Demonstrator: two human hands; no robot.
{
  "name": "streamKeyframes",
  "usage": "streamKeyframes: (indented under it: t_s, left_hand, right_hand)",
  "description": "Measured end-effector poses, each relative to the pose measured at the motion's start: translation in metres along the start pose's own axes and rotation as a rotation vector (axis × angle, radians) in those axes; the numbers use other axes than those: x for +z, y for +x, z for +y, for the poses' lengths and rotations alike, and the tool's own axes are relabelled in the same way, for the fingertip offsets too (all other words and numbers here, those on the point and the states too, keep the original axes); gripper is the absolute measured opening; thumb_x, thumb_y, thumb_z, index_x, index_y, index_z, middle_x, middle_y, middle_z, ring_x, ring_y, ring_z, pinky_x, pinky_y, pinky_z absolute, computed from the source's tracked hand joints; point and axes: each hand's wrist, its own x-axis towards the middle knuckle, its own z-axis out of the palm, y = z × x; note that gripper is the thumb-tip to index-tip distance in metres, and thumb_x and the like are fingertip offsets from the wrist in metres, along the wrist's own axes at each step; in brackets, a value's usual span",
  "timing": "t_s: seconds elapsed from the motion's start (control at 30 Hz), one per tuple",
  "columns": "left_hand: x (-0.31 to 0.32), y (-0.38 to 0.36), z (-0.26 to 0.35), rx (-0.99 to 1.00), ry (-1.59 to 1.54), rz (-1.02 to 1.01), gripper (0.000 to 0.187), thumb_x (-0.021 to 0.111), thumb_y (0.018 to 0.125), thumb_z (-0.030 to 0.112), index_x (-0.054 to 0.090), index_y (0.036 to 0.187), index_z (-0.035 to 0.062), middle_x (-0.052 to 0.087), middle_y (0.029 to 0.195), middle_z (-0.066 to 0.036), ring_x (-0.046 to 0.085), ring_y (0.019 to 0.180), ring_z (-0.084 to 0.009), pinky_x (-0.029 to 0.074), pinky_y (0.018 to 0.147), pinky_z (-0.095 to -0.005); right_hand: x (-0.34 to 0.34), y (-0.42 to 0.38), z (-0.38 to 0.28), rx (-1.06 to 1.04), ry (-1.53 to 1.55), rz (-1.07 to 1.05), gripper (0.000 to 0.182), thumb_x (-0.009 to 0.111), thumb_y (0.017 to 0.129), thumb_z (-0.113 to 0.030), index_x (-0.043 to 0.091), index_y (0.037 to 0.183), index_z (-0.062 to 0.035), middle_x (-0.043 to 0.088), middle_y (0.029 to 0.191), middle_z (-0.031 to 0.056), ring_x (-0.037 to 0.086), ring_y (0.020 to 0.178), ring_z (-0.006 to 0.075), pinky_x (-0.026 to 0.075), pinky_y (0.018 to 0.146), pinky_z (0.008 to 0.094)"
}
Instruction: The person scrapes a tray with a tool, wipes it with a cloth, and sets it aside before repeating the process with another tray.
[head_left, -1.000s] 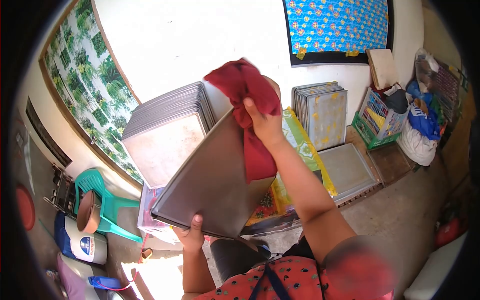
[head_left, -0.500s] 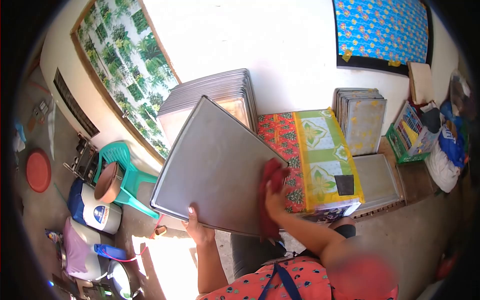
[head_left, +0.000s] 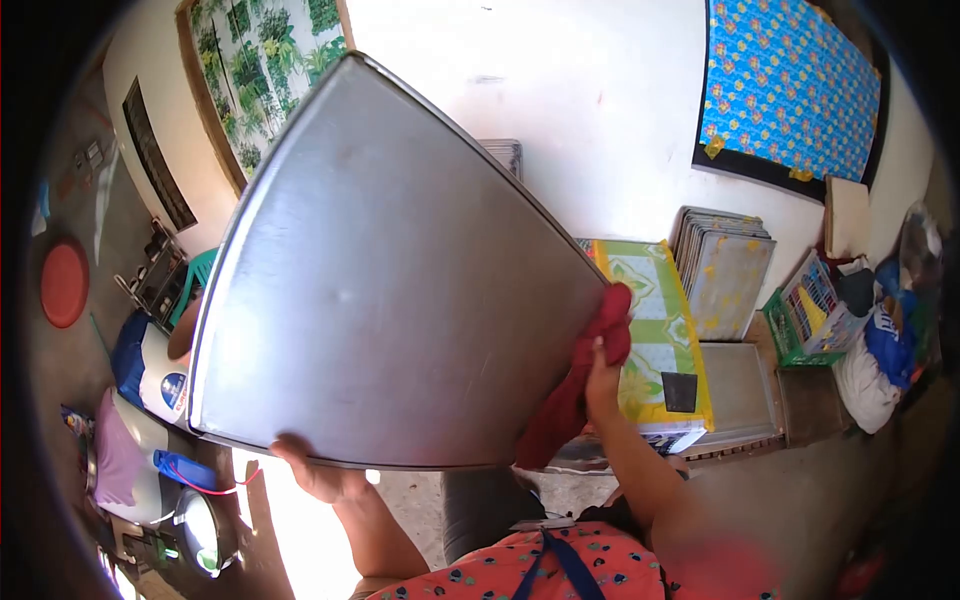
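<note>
A large grey metal baking tray (head_left: 380, 280) is held up tilted in front of me, its flat face towards me. My left hand (head_left: 322, 474) is closed on the tray's lower left edge, with the fingers partly hidden. At the right edge, my right hand (head_left: 602, 385) grips a dark red cloth (head_left: 560, 410) bunched against the rim. Behind the tray stands a box with a green-and-yellow patterned cover (head_left: 640, 330). Most of a stack of trays (head_left: 507, 157) by the wall is hidden by the one I hold.
More trays (head_left: 728, 275) lean on the wall at right, near a green crate (head_left: 790, 335) and a white sack (head_left: 868, 380). On the left are a red basin (head_left: 65, 283), part of a green chair (head_left: 200, 275) and a blue bottle (head_left: 190, 470).
The tray has come up and closer, now covering most of the tray stack and chair. Both hands moved with it, and the red cloth shifted to the right along with the tray's right edge.
</note>
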Motion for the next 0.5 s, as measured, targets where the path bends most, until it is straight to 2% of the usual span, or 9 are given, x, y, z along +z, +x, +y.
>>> streamKeyframes:
  t_s: [0.03,0.07,0.13,0.17,0.2,0.3,0.47,0.5]
  left_hand:
    - [0.006,0.004,-0.002,0.052,-0.003,0.076,0.065,0.056,0.09,0.049,0.041,0.135,0.0053,0.043,0.138,-0.009,0.042,0.125,-0.0291,0.035,0.105,-0.0465]
    - [0.007,0.007,-0.004,0.02,-0.048,0.054,0.062,0.057,0.09,0.048,0.044,0.133,0.0055,0.046,0.136,-0.009,0.044,0.123,-0.0291,0.037,0.103,-0.0466]
    - [0.001,0.017,-0.009,-0.039,-0.134,0.005,0.056,0.058,0.09,0.045,0.05,0.129,0.0059,0.051,0.132,-0.01,0.049,0.12,-0.0289,0.04,0.101,-0.0466]
    - [-0.007,0.024,-0.015,0.005,-0.071,0.055,0.056,0.058,0.09,0.046,0.05,0.128,0.0058,0.052,0.131,-0.009,0.051,0.116,-0.0279,0.043,0.097,-0.0439]
    - [-0.007,0.029,-0.018,0.016,0.021,0.123,0.054,0.057,0.091,0.045,0.051,0.128,0.0056,0.053,0.13,-0.009,0.051,0.116,-0.027,0.043,0.096,-0.0429]
    - [-0.019,0.028,-0.019,-0.062,0.002,0.11,0.05,0.055,0.093,0.041,0.051,0.127,0.0055,0.053,0.129,-0.009,0.051,0.115,-0.0269,0.043,0.096,-0.0433]
    - [-0.015,0.008,-0.023,-0.092,0.008,0.172,0.052,0.053,0.094,0.042,0.049,0.13,0.0044,0.053,0.13,-0.01,0.05,0.117,-0.0283,0.041,0.097,-0.0437]
    - [0.007,0.007,-0.019,-0.061,0.049,0.299,0.055,0.052,0.094,0.043,0.048,0.131,0.003,0.052,0.131,-0.011,0.05,0.117,-0.0289,0.04,0.099,-0.0444]
  right_hand:
    - [-0.007,0.01,0.005,0.262,0.197,-0.015,0.045,0.062,0.087,-0.035,0.057,0.117,-0.0021,0.06,0.109,0.0148,0.056,0.102,0.0263,0.041,0.091,0.0399]
    - [-0.012,0.015,0.012,0.363,0.328,-0.036,0.045,0.061,0.087,-0.036,0.057,0.116,-0.0017,0.06,0.109,0.0147,0.056,0.102,0.0262,0.041,0.091,0.0396]
    - [-0.017,0.019,0.016,0.468,0.543,-0.053,0.046,0.06,0.088,-0.037,0.057,0.116,-0.0008,0.061,0.109,0.0146,0.057,0.102,0.0261,0.042,0.091,0.039]
    - [-0.018,0.018,0.016,0.482,0.621,-0.051,0.046,0.059,0.088,-0.038,0.057,0.115,-0.0004,0.061,0.109,0.0146,0.057,0.102,0.026,0.042,0.091,0.0388]
    - [-0.019,0.018,0.012,0.481,0.68,-0.051,0.046,0.058,0.089,-0.038,0.057,0.115,0.0,0.061,0.109,0.0145,0.057,0.102,0.0259,0.042,0.091,0.0385]
    - [-0.029,0.021,-0.003,0.402,0.796,-0.016,0.048,0.056,0.09,-0.04,0.057,0.114,0.0013,0.061,0.109,0.0144,0.058,0.101,0.0257,0.043,0.092,0.0377]
    - [-0.045,0.017,-0.032,0.139,0.791,-0.009,0.051,0.053,0.092,-0.043,0.058,0.112,0.0035,0.062,0.109,0.0142,0.059,0.1,0.0254,0.044,0.093,0.0363]
    - [-0.045,0.021,-0.036,0.087,0.745,-0.068,0.051,0.057,0.091,-0.039,0.055,0.115,0.0059,0.062,0.108,0.0153,0.06,0.098,0.0263,0.045,0.09,0.0357]
